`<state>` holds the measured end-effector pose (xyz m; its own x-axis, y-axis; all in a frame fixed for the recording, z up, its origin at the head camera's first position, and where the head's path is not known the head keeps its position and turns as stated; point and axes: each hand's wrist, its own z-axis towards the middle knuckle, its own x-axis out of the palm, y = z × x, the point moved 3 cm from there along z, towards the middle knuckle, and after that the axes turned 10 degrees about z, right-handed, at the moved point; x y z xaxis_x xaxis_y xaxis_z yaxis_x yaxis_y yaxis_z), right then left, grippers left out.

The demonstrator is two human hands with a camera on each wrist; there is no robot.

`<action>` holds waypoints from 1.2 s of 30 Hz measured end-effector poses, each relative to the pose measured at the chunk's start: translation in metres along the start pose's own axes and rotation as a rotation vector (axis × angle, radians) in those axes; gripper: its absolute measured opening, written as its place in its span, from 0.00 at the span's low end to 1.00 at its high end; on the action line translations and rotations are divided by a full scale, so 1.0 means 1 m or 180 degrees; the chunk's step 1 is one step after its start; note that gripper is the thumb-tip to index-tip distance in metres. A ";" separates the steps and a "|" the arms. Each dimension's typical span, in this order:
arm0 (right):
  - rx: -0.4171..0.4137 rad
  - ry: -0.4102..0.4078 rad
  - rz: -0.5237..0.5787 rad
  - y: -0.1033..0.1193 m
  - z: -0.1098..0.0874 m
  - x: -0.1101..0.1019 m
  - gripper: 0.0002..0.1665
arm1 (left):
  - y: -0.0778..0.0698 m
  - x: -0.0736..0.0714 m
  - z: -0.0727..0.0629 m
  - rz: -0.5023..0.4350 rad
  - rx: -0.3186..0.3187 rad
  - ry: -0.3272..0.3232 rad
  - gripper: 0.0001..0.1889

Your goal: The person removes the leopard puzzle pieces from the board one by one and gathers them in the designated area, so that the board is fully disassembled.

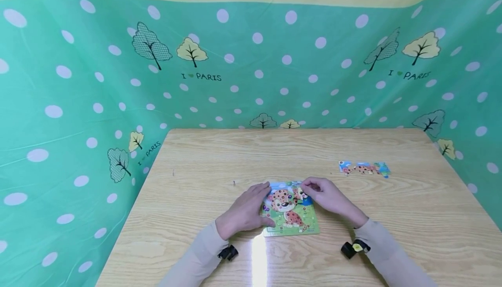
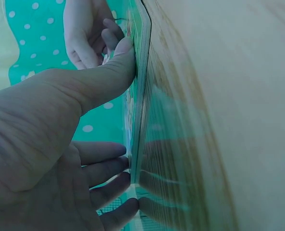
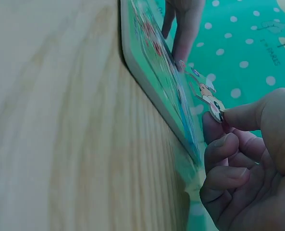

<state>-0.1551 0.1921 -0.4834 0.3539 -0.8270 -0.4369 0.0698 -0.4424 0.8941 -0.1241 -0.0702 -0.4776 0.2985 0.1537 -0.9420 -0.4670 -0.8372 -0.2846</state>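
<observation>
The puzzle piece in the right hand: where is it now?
In the head view, the puzzle piece is pinched in the right hand, over the upper-right part of the puzzle board, across from the left hand.

Glossy wood-grain tabletop (image 1: 306, 261), softly creased cloth backdrop (image 1: 270, 73), and smooth, card-like puzzle board (image 1: 289, 212).

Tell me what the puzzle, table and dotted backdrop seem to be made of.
Puzzle: probably card or thin wood, smooth printed face; its edge looks flat and stiff.
Table: wood or wood-look laminate, fairly glossy; grain shows, and light reflects.
Dotted backdrop: likely fabric, perhaps plastic sheeting, fairly matte; it hangs in soft folds.
</observation>
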 end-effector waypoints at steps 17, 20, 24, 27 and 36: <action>0.0101 -0.0282 -0.0166 -0.012 -0.006 -0.022 0.17 | 0.000 0.000 -0.001 0.0004 -0.0012 0.0012 0.58; 0.0097 -0.0302 -0.0192 -0.014 -0.007 -0.026 0.17 | 0.001 0.000 -0.001 0.0000 -0.0008 0.0006 0.58; 0.0105 -0.0339 -0.0207 -0.017 -0.008 -0.031 0.17 | 0.001 -0.001 -0.001 -0.0020 -0.0009 0.0022 0.58; 0.0110 -0.0392 -0.0237 -0.019 -0.010 -0.036 0.18 | 0.001 -0.001 -0.001 -0.0033 -0.0017 0.0030 0.58; 0.0151 -0.0502 -0.0349 -0.024 -0.018 -0.053 0.19 | 0.000 0.001 -0.003 -0.0052 -0.0048 0.0036 0.58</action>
<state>-0.1589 0.2532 -0.4799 0.1956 -0.8154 -0.5449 0.0547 -0.5457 0.8362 -0.1213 -0.0714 -0.4775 0.3154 0.1617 -0.9351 -0.4493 -0.8425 -0.2972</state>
